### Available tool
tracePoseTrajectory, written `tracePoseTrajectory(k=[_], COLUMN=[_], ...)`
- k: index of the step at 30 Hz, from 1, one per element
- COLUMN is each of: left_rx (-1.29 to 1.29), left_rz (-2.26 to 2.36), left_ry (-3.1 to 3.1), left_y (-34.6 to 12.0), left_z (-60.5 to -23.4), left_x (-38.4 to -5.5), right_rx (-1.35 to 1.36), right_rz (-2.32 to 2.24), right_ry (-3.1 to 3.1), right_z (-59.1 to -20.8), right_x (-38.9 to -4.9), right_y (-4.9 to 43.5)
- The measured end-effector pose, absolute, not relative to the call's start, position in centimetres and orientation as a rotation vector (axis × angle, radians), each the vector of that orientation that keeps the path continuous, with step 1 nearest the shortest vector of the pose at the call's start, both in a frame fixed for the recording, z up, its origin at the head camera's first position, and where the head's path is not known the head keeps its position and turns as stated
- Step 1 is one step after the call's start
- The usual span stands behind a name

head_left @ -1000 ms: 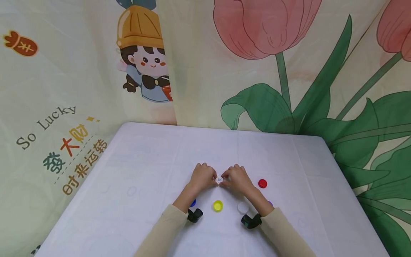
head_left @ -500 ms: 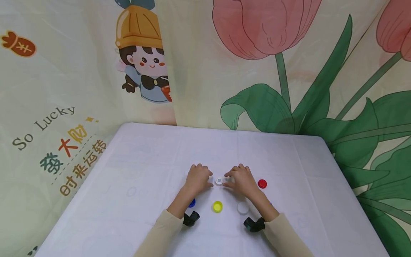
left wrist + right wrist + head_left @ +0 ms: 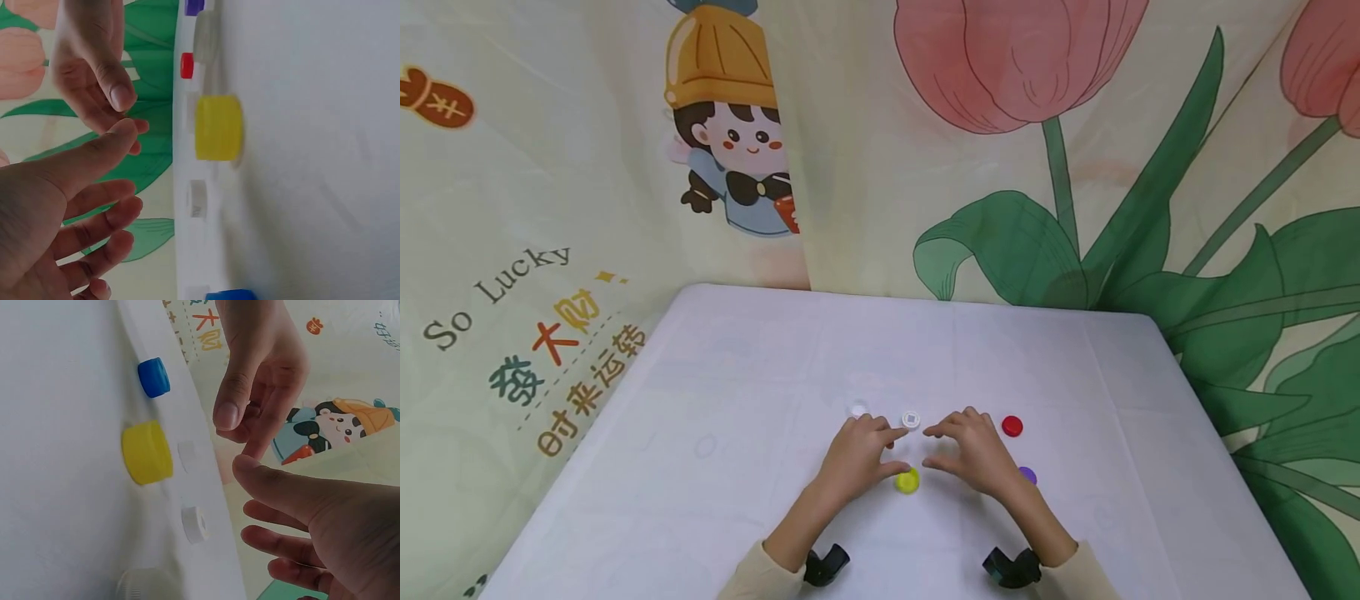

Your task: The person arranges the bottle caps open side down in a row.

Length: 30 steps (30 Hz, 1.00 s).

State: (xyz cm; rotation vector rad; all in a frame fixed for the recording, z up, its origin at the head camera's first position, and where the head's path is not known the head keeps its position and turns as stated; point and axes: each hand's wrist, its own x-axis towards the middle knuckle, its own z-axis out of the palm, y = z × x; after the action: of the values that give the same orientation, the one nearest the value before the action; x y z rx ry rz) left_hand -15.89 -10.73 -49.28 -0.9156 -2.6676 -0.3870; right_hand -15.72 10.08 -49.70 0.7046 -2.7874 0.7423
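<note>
A yellow bottle cap [image 3: 907, 483] sits on the white-covered table, close to my left thumb in the head view. My left hand [image 3: 855, 457] is spread above the table with thumb and fingers parted, nothing between them. Facing it, my right hand [image 3: 979, 452] has the same loose, parted shape and also holds nothing. Just beyond the left fingertips lies a white cap [image 3: 911, 419] with a squarish mark on its top. Both wrist views show the hands raised off the table beside the yellow cap [image 3: 147, 452].
A red cap [image 3: 1012, 426] and a purple cap [image 3: 1028, 475] lie right of the right hand. A whitish cap [image 3: 858, 407] stands behind the left hand. The blue cap [image 3: 154, 377] and a translucent ridged cap [image 3: 142, 586], hidden in the head view, show in the right wrist view.
Both hands held the white cap between their fingers, then let go and drew apart. Since then they have moved back toward the body, beside the yellow cap. The white cap stays on the table.
</note>
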Motion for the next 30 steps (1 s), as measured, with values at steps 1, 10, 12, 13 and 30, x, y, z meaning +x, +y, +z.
tracePoseTrajectory(k=[1,10,12,13,30], left_rx=[-0.920,-0.929,-0.922,-0.922,-0.939], left_rz=[-0.392,-0.444,-0.466,-0.482,-0.873], left_ry=[-2.679,-2.756,-2.750,-2.744,-2.364], left_y=[-10.8,-10.9,-11.0,-11.0,-11.2], left_z=[-49.5,-51.9,-52.2,-52.3,-49.7], left_x=[-15.7,-14.6,-14.5,-14.5,-14.6], right_rx=[0.722,0.797,0.801,0.799,0.808], right_rz=[0.720,0.578,0.555,0.550,0.934], right_ry=[-2.796,-2.883,-2.875,-2.868,-2.597], right_z=[-49.9,-51.8,-52.3,-52.5,-49.1], right_x=[-15.5,-14.6,-14.5,-14.5,-14.5], right_y=[10.0,9.0,8.8,8.7,9.7])
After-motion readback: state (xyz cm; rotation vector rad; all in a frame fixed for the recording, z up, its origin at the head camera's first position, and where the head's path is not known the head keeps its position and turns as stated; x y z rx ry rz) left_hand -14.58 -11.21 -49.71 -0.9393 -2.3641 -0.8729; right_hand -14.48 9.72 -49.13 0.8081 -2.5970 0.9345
